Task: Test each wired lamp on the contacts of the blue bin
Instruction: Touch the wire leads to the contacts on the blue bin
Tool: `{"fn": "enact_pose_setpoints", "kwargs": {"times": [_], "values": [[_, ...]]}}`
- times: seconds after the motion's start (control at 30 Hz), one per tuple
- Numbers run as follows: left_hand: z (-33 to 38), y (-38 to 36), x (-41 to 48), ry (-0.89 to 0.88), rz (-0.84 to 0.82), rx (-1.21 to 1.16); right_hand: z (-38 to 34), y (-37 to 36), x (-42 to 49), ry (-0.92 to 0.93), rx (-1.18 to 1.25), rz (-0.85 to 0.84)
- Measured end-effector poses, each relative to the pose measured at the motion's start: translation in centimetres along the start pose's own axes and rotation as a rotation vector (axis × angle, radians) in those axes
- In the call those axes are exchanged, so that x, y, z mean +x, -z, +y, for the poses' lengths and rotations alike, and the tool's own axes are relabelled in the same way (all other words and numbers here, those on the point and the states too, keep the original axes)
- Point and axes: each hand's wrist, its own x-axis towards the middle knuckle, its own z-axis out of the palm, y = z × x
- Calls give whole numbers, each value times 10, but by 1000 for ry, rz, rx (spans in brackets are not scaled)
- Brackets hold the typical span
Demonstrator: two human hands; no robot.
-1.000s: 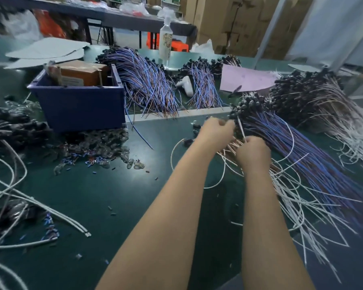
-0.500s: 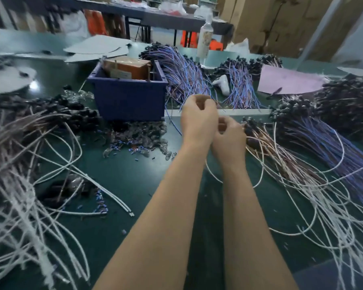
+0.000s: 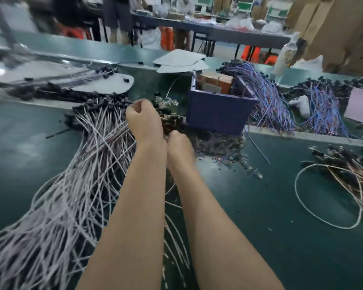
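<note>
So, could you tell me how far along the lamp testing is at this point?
Done: unclear; the white-wired pile left of the blue bin may be tested lamps, but nothing marks it. In hand: the left hand and right hand curl over that pile's lamp ends, not touching the bin. Left: probably the blue-wired bundles and the brown-wired pile at right.

Left hand (image 3: 143, 120) and right hand (image 3: 179, 144) curl over white-wired lamps (image 3: 92, 130) beside blue bin (image 3: 216, 115).
</note>
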Motion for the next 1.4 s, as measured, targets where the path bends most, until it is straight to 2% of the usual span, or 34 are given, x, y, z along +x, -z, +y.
{"fn": "enact_pose_setpoints", "kwargs": {"times": [0.37,0.47,0.53,0.6,0.7,0.8,0.87,0.9,0.97,1.03,1.07,1.2,1.27,1.33,1.4], "values": [[-5,2,11,64,26,-6,-6,-4,13,-70,-45,-10],[-8,1,10,35,33,8,-1,4,17,-114,124,22],[-10,-1,8,-13,34,42,5,19,16,-114,351,16],[-12,-5,5,-27,0,89,11,37,12,-87,565,-34],[-19,-15,2,30,-134,173,23,64,1,-20,654,-151],[-23,-26,-4,72,-237,320,37,85,-6,-43,465,-230],[-25,-30,-3,91,-218,345,47,96,-14,-63,325,-276],[-25,-32,-1,107,-187,304,52,99,-18,-68,336,-279],[-26,-33,2,79,-101,211,62,108,-24,-42,503,-177],[-26,-36,-5,-6,-141,243,73,117,-27,-4,822,5],[-26,-40,-13,-11,-267,279,78,122,-28,9,1001,89],[-27,-54,-53,136,-1014,558,100,135,-28,-15,1564,465],[-32,-58,-65,53,-1207,643,114,141,-28,-53,1728,654],[-40,-63,-69,-19,-1204,640,128,143,-28,-75,1837,749],[-48,-69,-71,-80,-1110,649,138,138,-29,-127,1835,705]]}}
